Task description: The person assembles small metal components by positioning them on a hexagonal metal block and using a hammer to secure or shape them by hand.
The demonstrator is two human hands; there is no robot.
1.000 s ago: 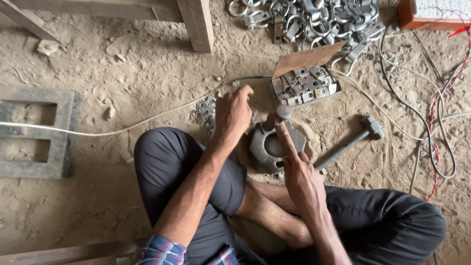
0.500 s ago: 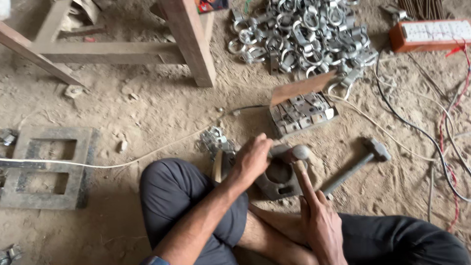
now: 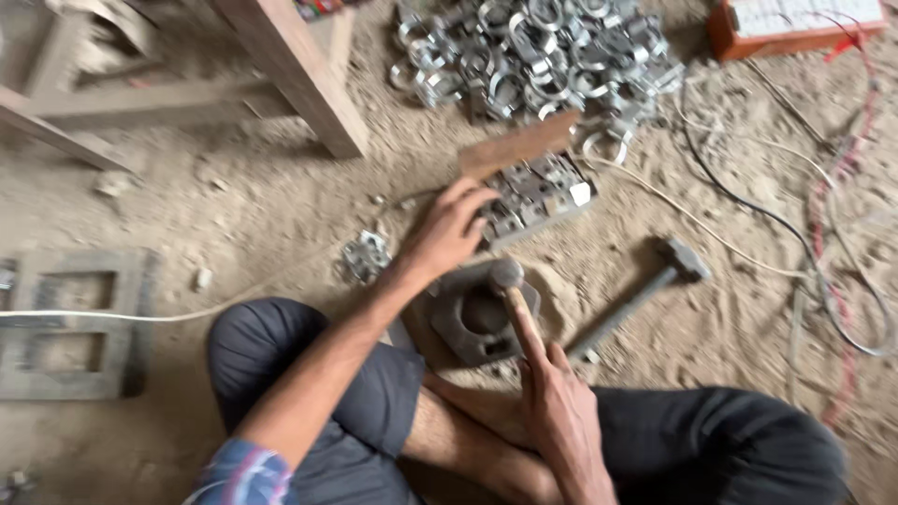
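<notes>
Left hand (image 3: 449, 234): fingers spread, reaching into the box of metal parts (image 3: 538, 194) beside the steel die block (image 3: 479, 320). Right hand (image 3: 561, 411): closed round a small hammer (image 3: 510, 281), head resting over the die. Best practice: seat the part flat, fingers clear.

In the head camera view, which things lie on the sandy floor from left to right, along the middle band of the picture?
Grey block with two square holes → small metal clamp piece → left hand → round-headed tool under the right hand → hammer → loose cables.
</notes>
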